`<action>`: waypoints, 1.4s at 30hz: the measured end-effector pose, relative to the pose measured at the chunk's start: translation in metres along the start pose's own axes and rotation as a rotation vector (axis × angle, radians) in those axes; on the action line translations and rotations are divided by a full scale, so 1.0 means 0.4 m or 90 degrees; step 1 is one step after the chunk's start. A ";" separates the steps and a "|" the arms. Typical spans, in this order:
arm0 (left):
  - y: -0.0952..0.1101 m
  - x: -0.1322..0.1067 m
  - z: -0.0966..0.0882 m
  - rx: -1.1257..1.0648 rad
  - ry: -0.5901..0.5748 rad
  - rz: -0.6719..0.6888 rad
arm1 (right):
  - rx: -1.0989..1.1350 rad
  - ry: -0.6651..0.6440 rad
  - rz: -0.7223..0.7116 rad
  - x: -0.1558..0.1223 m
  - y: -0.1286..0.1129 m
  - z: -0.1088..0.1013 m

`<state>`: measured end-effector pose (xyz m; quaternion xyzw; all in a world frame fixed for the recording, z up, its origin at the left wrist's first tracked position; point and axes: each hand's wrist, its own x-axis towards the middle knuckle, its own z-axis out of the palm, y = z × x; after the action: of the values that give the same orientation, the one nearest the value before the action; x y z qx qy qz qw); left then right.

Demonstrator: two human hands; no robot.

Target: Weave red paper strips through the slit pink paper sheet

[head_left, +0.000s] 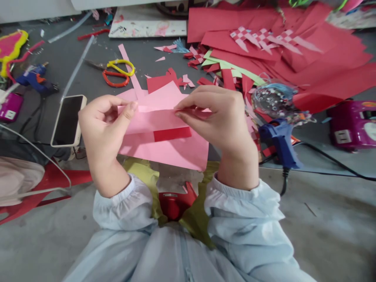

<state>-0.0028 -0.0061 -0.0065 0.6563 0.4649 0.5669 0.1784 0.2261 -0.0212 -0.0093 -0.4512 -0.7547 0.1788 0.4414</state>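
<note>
Between my two hands a folded strip of pink paper (152,120) is held up over the table's front edge. My left hand (102,125) is closed on its left end, the thumb lying along the top. With thumb and forefinger, my right hand (216,113) pinches the strip's right end. Below it lies a larger pink sheet (176,152), which sticks out past the table edge. A red paper strip (172,134) shows on that sheet, just under the held piece. Scissors (119,73) with yellow and red handles rest beyond my left hand, beside a narrow pink strip (131,72).
A phone (68,120) lies left of my left hand. Blue glue guns (279,141) with cables sit on both sides. Red paper sheets (293,66) are piled at the back right, woven pieces (264,39) on top. A bag of beads (274,100) and paper scraps are nearby.
</note>
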 end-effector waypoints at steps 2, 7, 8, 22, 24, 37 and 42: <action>-0.003 0.001 0.000 0.010 0.004 0.005 | -0.009 0.025 -0.031 -0.001 -0.003 0.000; -0.014 0.005 -0.006 0.009 0.026 -0.004 | -0.006 0.062 -0.042 -0.004 -0.001 -0.003; -0.015 0.006 -0.008 0.006 0.033 -0.002 | -0.005 0.060 -0.027 -0.004 0.002 -0.004; -0.043 0.009 -0.023 0.049 0.072 0.010 | -0.055 0.038 -0.011 -0.012 0.045 -0.036; -0.041 0.010 -0.025 0.048 0.075 0.004 | -0.056 0.041 -0.009 -0.014 0.045 -0.037; -0.027 0.014 -0.034 -0.019 0.078 0.057 | -0.073 0.034 0.013 -0.011 0.053 -0.032; -0.025 0.014 -0.041 -0.001 0.078 0.053 | -0.041 0.007 0.045 -0.014 0.056 -0.038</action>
<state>-0.0221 -0.0011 -0.0060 0.6391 0.4467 0.6132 0.1263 0.2515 -0.0159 -0.0186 -0.4926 -0.7410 0.1679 0.4243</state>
